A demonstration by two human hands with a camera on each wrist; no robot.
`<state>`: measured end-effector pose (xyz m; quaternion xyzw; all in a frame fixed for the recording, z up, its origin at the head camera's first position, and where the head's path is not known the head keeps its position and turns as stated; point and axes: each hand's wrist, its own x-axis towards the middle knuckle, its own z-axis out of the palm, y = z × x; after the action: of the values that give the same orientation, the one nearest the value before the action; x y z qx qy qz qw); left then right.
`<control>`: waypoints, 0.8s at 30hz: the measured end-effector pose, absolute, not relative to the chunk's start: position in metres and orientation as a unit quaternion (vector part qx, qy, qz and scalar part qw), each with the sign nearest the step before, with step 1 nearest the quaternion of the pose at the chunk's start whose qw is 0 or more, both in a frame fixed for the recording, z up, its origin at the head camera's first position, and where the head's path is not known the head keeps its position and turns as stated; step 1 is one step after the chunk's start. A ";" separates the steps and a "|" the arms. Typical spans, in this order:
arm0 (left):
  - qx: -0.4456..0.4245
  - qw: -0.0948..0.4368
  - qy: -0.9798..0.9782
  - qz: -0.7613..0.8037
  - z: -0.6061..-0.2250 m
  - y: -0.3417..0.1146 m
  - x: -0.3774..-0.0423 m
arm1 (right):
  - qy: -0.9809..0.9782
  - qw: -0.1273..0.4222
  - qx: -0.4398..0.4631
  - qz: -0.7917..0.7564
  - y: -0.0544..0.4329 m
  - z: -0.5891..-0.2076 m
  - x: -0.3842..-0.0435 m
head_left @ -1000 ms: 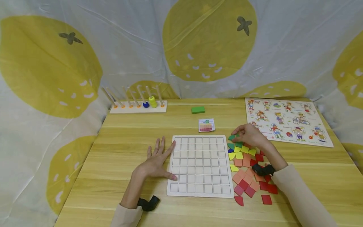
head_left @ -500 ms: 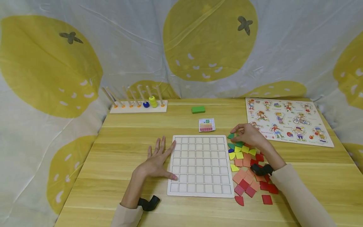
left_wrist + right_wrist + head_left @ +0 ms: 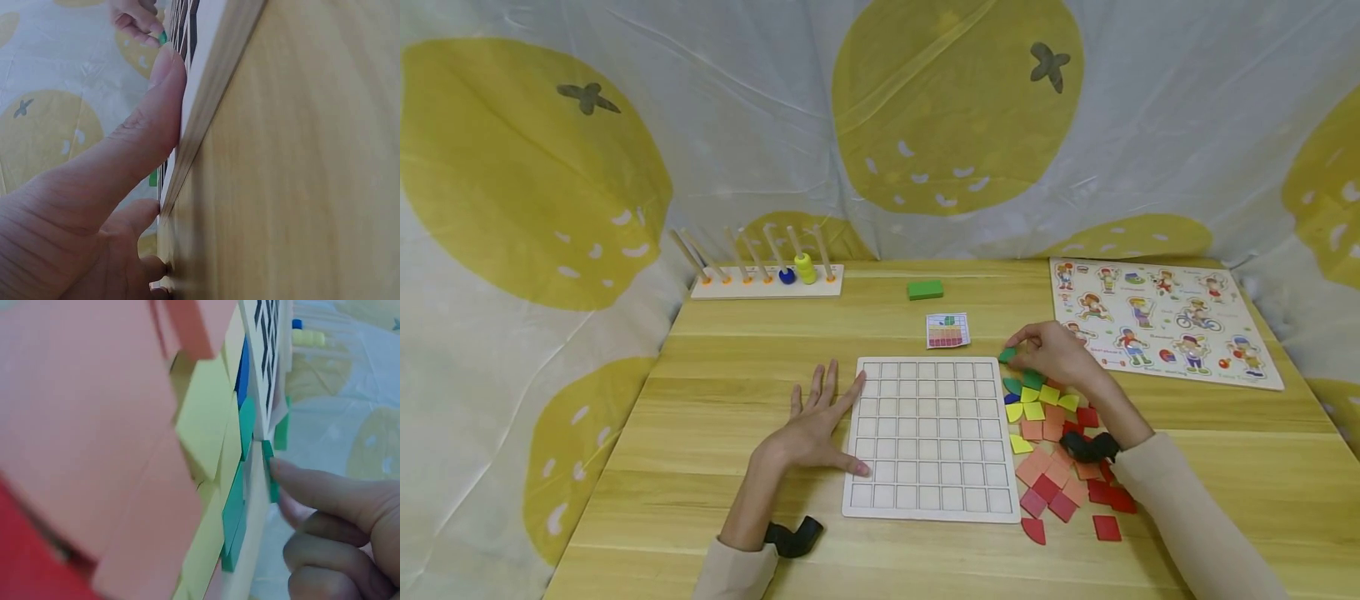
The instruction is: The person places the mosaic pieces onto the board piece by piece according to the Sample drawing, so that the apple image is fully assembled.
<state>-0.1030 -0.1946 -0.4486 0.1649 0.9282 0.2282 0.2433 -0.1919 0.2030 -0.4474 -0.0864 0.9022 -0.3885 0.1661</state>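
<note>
The right hand [image 3: 1054,353] is edging a pinched flat green tile [image 3: 1006,355] nearer the pale wooden gridded board [image 3: 928,429], presumably for placing (left hand [image 3: 812,429] splayed)

your head camera looks forward and down from above the near side of the table [image 3: 700,467], far enough back to take in your left hand [image 3: 808,429], your right hand [image 3: 1052,354], the grid board [image 3: 928,429] and the patterned cloth [image 3: 737,100]; your left wrist camera sits low and close, rolled so the table stands upright at the right, and faces past your thumb [image 3: 125,150] along the board's edge; your right wrist camera skims very near the tiles [image 3: 206,419], rolled the opposite way, facing the beads [image 3: 309,338]; all three views share the grid board, your right hand and its green piece [image 3: 1007,355].
</note>
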 end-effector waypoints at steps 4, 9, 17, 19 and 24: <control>0.167 0.246 0.928 0.227 -0.448 -0.193 -0.103 | 0.902 0.169 -0.085 -0.387 0.202 -0.449 -0.192; 0.167 0.246 0.928 0.226 -0.449 -0.193 -0.103 | 0.895 0.186 -0.084 -0.398 0.211 -0.450 -0.189; 0.163 0.244 0.929 0.224 -0.451 -0.195 -0.101 | 0.854 0.266 -0.122 -0.431 0.219 -0.449 -0.186; 0.163 0.245 0.929 0.223 -0.451 -0.196 -0.102 | 0.852 0.275 -0.124 -0.427 0.218 -0.451 -0.186; 0.166 0.244 0.928 0.229 -0.451 -0.195 -0.103 | 0.856 0.270 -0.115 -0.426 0.216 -0.453 -0.186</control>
<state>-0.1028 -0.1951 -0.4506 0.1656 0.9277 0.2295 0.2435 -0.1857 0.2158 -0.4531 -0.1154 0.8557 -0.4259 0.2701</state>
